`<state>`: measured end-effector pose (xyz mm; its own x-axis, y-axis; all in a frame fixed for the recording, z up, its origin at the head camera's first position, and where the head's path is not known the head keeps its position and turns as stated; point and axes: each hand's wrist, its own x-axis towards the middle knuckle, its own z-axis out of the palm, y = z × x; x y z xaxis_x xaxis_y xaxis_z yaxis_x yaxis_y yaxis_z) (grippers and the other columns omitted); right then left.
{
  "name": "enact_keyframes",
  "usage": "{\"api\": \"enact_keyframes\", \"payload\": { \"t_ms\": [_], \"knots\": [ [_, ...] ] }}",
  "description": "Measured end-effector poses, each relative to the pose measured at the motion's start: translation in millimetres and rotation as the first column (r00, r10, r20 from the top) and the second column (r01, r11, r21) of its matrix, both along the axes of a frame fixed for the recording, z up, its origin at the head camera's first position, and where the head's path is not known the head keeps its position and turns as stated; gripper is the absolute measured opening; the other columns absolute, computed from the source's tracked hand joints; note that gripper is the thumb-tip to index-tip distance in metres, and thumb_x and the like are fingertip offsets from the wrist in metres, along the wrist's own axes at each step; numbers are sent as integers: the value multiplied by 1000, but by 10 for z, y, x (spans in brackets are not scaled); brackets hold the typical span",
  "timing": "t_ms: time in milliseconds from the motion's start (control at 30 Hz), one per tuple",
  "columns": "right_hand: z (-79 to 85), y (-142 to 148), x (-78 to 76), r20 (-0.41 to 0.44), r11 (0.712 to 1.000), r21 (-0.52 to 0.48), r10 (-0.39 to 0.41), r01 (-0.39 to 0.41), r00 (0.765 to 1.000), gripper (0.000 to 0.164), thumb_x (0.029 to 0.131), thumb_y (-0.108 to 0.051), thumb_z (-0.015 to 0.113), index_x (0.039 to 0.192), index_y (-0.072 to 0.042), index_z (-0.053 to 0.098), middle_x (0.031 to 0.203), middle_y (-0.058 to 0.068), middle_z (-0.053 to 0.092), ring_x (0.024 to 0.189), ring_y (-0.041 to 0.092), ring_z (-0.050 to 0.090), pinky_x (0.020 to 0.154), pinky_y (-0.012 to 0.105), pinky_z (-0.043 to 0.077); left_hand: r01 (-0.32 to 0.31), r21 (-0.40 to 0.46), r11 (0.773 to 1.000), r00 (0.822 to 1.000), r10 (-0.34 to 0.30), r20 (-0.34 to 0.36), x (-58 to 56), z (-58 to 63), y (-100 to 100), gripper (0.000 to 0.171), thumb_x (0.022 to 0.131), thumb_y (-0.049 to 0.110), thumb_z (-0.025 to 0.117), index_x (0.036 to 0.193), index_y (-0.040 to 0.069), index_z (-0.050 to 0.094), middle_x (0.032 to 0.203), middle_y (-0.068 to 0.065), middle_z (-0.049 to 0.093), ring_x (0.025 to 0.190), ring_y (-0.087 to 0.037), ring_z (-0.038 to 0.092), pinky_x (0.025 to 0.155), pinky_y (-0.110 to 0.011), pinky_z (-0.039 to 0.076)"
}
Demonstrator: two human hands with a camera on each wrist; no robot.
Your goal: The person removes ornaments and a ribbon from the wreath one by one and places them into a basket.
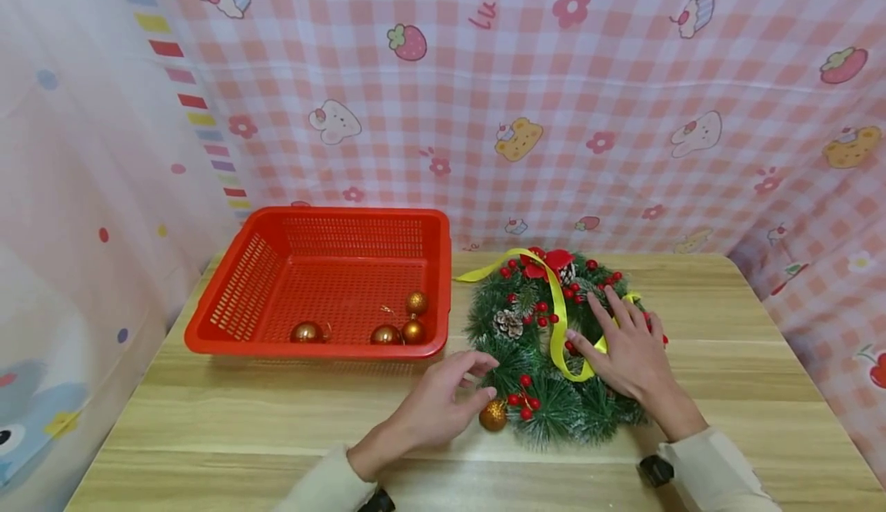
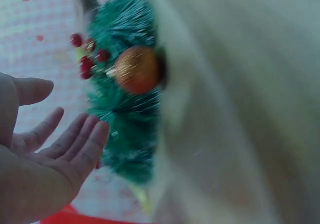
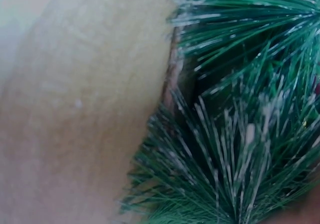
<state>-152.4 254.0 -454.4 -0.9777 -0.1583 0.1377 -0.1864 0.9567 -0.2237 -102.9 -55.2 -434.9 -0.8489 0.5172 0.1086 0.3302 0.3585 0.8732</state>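
Observation:
A green wreath (image 1: 554, 412) with red berries (image 1: 524, 412), pinecones (image 1: 508, 324) and a red flower (image 1: 547, 262) lies on the table. A yellow ribbon (image 1: 557, 320) loops across it. My right hand (image 1: 633, 350) rests on the wreath's right side with fingers spread. At the wreath's left edge is my left hand (image 1: 443, 397), its fingers loosely bent and holding nothing. A glittery gold ball (image 1: 493, 415) sits at the lower left edge of the wreath, close to the left thumb. The left wrist view shows this ball (image 2: 137, 70) against the needles, apart from the left hand (image 2: 55, 159).
A red plastic basket (image 1: 318, 349) stands to the left of the wreath. Several gold balls (image 1: 385, 334) lie inside along its front and right. The wooden table (image 1: 228, 435) ends at a pink checked curtain (image 1: 471, 181) behind.

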Motion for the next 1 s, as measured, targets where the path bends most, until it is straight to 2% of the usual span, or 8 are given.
{"api": "enact_keyframes", "payload": {
  "t_ms": [100, 200, 433, 600, 767, 867, 1000],
  "knots": [
    [-3, 2, 3, -2, 1000, -5, 0, 0, 1000, 79, 97, -61, 47, 154, -8, 34, 159, 24, 25, 140, 50, 26, 107, 73, 13, -18, -14, 1000, 997, 19, 80, 14, -115, 30, 24, 96, 17, 65, 117, 8, 61, 116, -8, 65, 109, -27, 61, 92, -35, 52],
    [-14, 2, 3, -12, 1000, -9, 1, -1, 1000, 79, 96, -61, 48, 154, -8, 35, 159, 24, 26, 139, 51, 26, 107, 73, 13, -43, -46, 998, 993, 48, 112, 33, -199, 69, 21, 92, 17, 68, 110, 10, 59, 111, -6, 65, 105, -24, 61, 88, -33, 51],
    [-34, 5, 0, -35, 1000, -15, 1, -2, 999, 79, 96, -60, 49, 152, -7, 37, 158, 25, 27, 138, 51, 27, 107, 74, 14, -50, -122, 991, 996, 58, 61, 53, -275, 144, 31, 87, 19, 75, 109, 13, 55, 107, -2, 64, 102, -19, 60, 93, -32, 48],
    [-40, 1, -6, -30, 1000, -18, 2, -2, 1000, 79, 96, -61, 49, 153, -7, 36, 158, 24, 26, 139, 51, 27, 107, 73, 13, -60, -141, 988, 995, 70, 66, 49, -276, 160, 32, 84, 16, 77, 105, 15, 53, 103, 2, 64, 100, -16, 61, 93, -33, 49],
    [-28, -6, -1, -15, 1000, -10, -3, 2, 1000, 79, 96, -61, 48, 154, -8, 35, 159, 24, 25, 140, 51, 26, 108, 73, 13, -70, -97, 993, 988, 82, 134, 47, -244, 131, 33, 85, 16, 77, 108, 16, 54, 103, 6, 62, 101, -14, 60, 95, -36, 49],
    [-22, -3, 3, -9, 1000, -6, -9, 9, 1000, 80, 96, -62, 48, 154, -9, 35, 159, 23, 25, 140, 51, 25, 108, 73, 13, -77, -27, 997, 981, 80, 176, 49, -221, 122, 33, 85, 14, 76, 109, 15, 54, 104, 4, 60, 101, -14, 59, 96, -35, 49],
    [-18, -1, 5, -6, 1000, -4, -12, 11, 1000, 80, 96, -62, 47, 154, -9, 35, 159, 23, 25, 140, 50, 26, 108, 73, 13, -89, 53, 995, 977, 77, 197, 62, -204, 116, 33, 84, 9, 76, 109, 12, 55, 104, 2, 58, 100, -14, 58, 96, -29, 50]
  ]
}}
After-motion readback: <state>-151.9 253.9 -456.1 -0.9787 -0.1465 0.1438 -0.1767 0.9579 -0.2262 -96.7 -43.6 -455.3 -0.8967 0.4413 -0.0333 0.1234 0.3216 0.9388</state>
